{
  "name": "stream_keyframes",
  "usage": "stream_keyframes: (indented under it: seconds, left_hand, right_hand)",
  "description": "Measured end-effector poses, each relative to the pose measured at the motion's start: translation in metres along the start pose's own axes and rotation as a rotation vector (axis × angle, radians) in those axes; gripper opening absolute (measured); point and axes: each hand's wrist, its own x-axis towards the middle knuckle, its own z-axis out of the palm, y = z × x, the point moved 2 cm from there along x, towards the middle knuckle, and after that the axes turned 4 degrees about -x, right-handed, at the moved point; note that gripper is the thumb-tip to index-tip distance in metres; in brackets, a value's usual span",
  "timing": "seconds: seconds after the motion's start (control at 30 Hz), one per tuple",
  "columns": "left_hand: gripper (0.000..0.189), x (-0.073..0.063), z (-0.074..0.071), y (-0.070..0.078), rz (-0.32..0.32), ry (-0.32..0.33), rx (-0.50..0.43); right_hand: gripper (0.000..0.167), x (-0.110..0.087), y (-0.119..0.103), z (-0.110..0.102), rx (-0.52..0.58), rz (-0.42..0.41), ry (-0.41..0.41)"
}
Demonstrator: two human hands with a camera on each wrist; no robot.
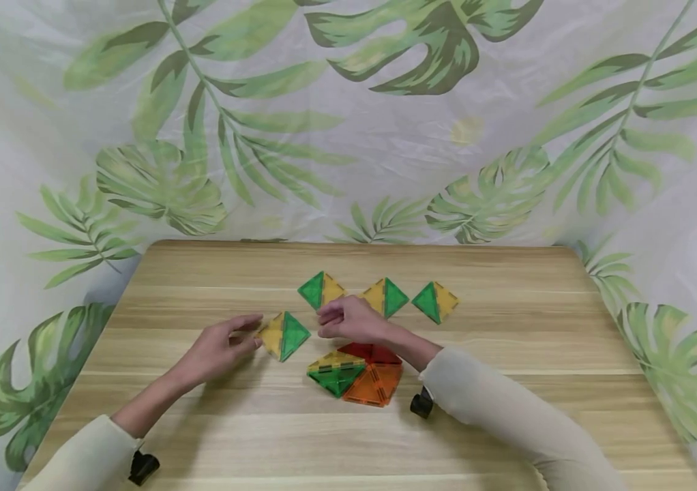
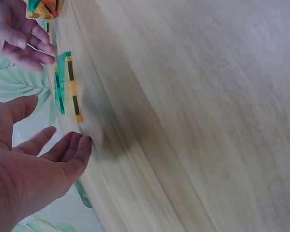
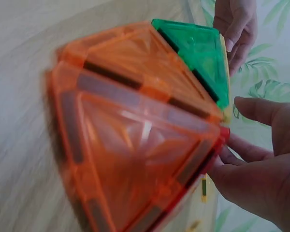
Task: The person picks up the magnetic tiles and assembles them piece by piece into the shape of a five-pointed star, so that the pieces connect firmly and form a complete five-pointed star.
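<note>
White fabric printed with green leaves (image 1: 385, 153) hung behind and beside the pale wood-grain desk (image 1: 508, 293), on which we saw translucent plastic tiles. By itself towards the left lay a diamond of one yellow and one green triangle (image 1: 284, 336). We saw the left hand (image 1: 222, 351) at its yellow corner, thumb and fingers apart and released; whether they touched that corner, we could not tell. Near the middle sat a cluster of joined orange, red, green and yellow translucent triangles (image 1: 357, 376). At its far side we found the right hand (image 1: 357, 320), its fingers loosely bent and grasping nothing (from the right wrist, the cluster filled much of our view). Farther back we counted three more diamonds, each half green and half yellow: a left one (image 1: 318, 290) and a middle one (image 1: 387, 297) just beyond the right hand, and a right one (image 1: 436, 302) beside the middle one. Cream sleeves (image 1: 508, 409) covered both forearms in part.
</note>
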Motion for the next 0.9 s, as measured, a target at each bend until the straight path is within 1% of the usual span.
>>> stream_keyframes:
  seconds: [0.13, 0.23, 0.37, 0.53, 0.67, 0.8, 0.9]
  left_hand:
    - [0.053, -0.001, 0.002, 0.005, -0.02, -0.016, 0.029]
    - [0.053, 0.0, 0.004, 0.008, -0.017, -0.025, 0.037]
    - [0.054, 0.003, 0.007, 0.01, -0.014, -0.03, 0.024]
    - [0.051, 0.007, 0.009, 0.014, -0.037, -0.017, 0.006]
    - [0.048, 0.008, 0.011, 0.016, -0.062, 0.012, -0.028]
    - [0.047, 0.01, 0.013, 0.013, -0.078, 0.035, -0.079]
    - [0.047, 0.014, 0.013, 0.009, -0.097, 0.031, -0.153]
  right_hand:
    - [0.049, 0.004, -0.004, 0.009, 0.025, 0.033, 0.008]
    - [0.049, 0.005, -0.008, 0.015, 0.041, 0.05, 0.02]
    - [0.045, 0.005, -0.01, 0.019, 0.047, 0.067, 0.056]
    - [0.041, 0.006, -0.011, 0.021, 0.065, 0.082, 0.09]
    - [0.04, 0.007, -0.01, 0.022, 0.095, 0.087, 0.088]
    - [0.04, 0.007, -0.009, 0.023, 0.133, 0.087, 0.079]
    - [0.041, 0.008, -0.008, 0.024, 0.16, 0.094, 0.075]
